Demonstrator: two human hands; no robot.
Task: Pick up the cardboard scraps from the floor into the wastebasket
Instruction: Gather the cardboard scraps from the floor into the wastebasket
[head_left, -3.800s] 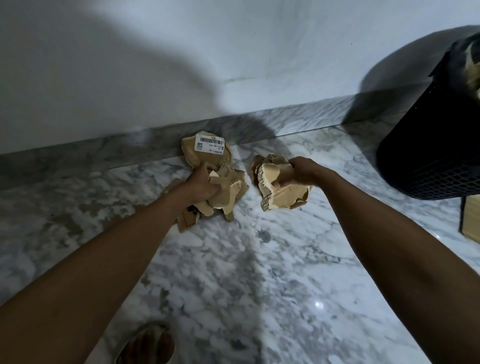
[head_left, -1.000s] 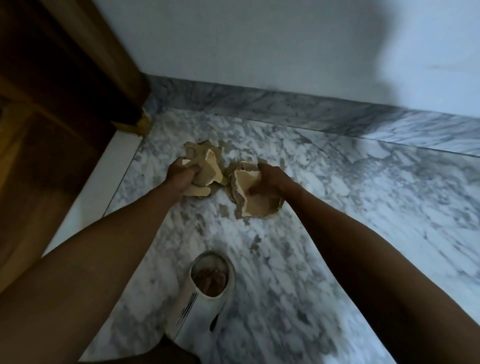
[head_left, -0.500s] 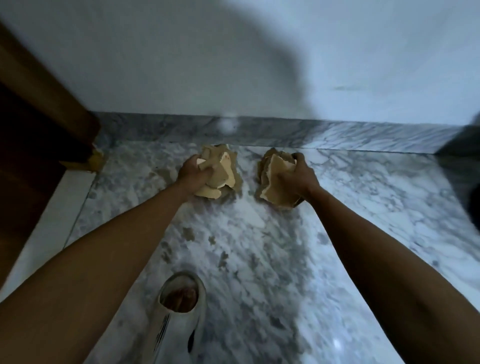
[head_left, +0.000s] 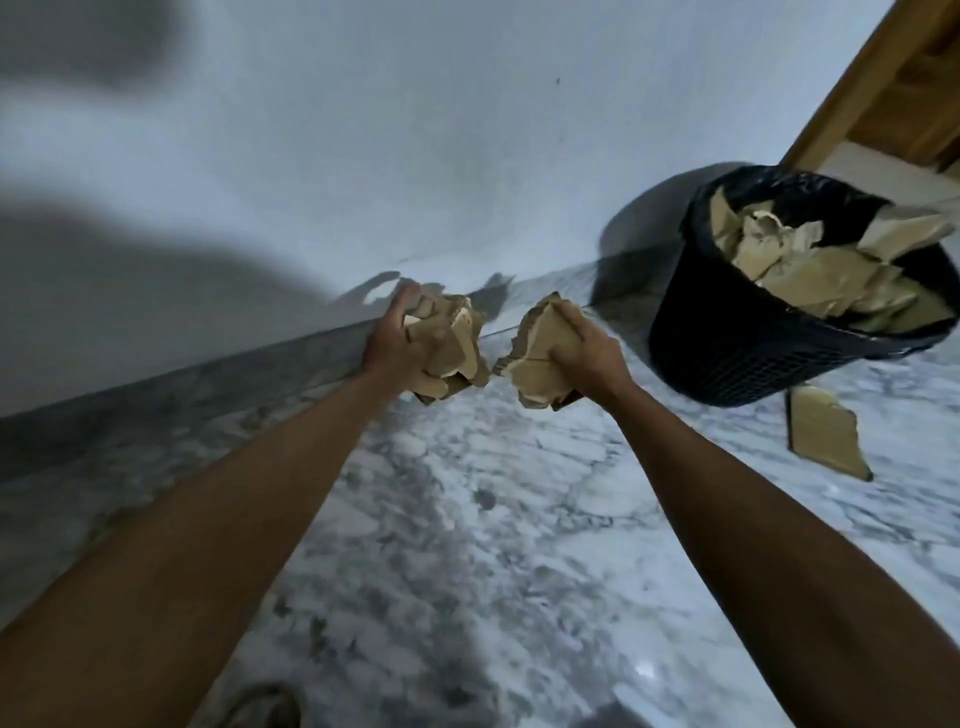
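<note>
Count: hands 2, left hand, right hand. Cardboard bundles 2, one per hand. Wastebasket 1, scrap heap inside. Loose scrap 1, floor beside wastebasket.

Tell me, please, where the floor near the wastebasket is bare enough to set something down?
The marble floor is bare between the two forearms, from the baseboard toward the camera. It is crowded by the wastebasket, already heaped with cardboard, with a loose cardboard scrap lying at its base. The left hand and right hand each grip scraps.
</note>
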